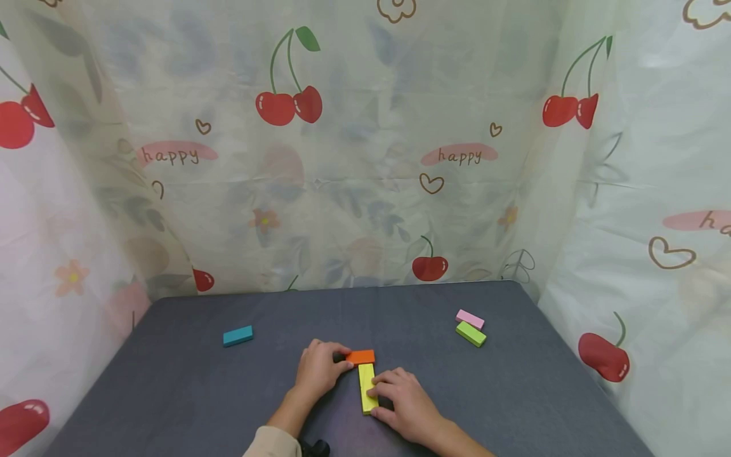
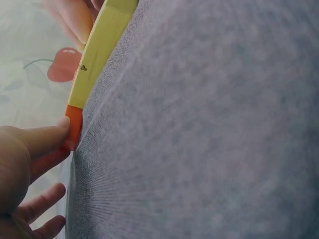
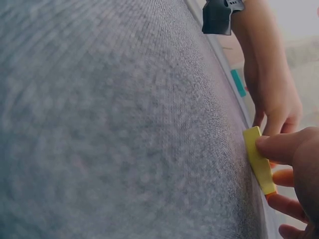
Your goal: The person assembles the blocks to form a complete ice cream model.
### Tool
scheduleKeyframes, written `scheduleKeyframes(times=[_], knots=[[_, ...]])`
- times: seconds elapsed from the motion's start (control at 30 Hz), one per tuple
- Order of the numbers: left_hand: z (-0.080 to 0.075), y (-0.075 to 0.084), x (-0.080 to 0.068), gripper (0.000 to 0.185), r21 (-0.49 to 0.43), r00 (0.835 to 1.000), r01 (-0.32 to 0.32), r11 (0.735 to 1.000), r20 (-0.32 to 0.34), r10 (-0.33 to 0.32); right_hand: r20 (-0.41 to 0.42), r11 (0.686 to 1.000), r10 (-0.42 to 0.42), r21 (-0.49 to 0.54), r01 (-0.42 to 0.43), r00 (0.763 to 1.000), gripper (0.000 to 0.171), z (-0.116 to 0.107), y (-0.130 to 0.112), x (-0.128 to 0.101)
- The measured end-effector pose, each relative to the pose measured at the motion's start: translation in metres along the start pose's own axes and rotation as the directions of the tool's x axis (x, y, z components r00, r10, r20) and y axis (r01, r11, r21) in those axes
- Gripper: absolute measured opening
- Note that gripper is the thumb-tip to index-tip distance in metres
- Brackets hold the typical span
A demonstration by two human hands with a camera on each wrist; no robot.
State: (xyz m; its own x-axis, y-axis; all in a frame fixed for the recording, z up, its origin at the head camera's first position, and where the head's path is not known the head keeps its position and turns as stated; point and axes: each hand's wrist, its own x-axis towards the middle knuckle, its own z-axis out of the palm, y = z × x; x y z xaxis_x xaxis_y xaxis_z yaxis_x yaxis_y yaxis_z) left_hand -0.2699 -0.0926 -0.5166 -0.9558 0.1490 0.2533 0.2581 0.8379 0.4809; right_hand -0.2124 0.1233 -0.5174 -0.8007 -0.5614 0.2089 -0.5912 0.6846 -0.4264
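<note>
An orange block (image 1: pixel 361 357) lies crosswise at the far end of a long yellow block (image 1: pixel 367 388), so the two make a T or corner on the dark table. My left hand (image 1: pixel 320 365) pinches the orange block's left end between thumb and fingers; its other fingers spread apart in the left wrist view. On the yellow block's right side, my right hand (image 1: pixel 407 401) grips it, thumb by the near end and fingertips over the top. In the left wrist view the yellow block (image 2: pixel 99 55) meets the orange block (image 2: pixel 74 124) end to side.
A teal block (image 1: pixel 237 336) lies toward the back left of the table (image 1: pixel 200 387). At the back right, a pink block (image 1: pixel 470 318) sits close behind a lime green block (image 1: pixel 471 334). A cherry-patterned curtain (image 1: pixel 354 209) hangs around the table's back and sides.
</note>
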Motion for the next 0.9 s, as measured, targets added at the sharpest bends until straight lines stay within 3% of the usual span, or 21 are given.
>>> scheduleKeyframes(times=[0.9], knots=[[0.0013,0.0014,0.0008,0.022,0.006,1.000,-0.020,1.000,0.010,0.020,-0.077,0.999,-0.038,-0.007,0.038,0.996,0.021,0.0064,-0.0028,-0.0047]])
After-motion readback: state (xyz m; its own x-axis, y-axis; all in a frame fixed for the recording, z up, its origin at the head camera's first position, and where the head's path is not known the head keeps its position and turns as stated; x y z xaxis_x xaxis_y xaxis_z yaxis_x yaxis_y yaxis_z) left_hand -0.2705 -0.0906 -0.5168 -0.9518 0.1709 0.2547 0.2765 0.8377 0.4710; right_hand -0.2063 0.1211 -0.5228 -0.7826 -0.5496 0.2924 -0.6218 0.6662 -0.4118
